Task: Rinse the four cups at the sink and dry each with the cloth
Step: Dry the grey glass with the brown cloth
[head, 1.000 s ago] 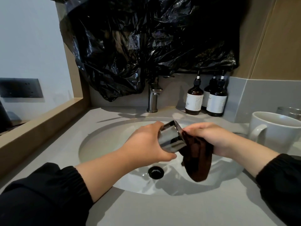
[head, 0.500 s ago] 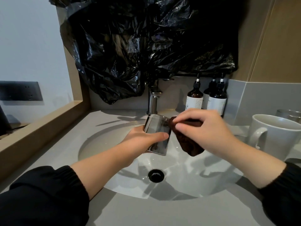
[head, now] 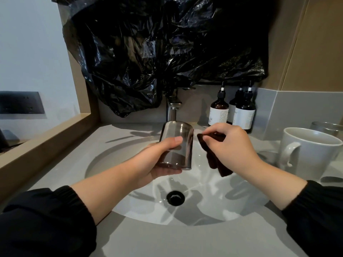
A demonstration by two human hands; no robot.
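Black loose fabric — left sleeve (head: 46, 221), right sleeve (head: 317, 217) — gathered elastic cuffs (head: 82, 206), forearms (head: 115, 182) bare.

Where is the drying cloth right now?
In the head view the cloth hangs right of centre over the sink, pinched in the right hand, just beside the glass cup that the left hand holds.
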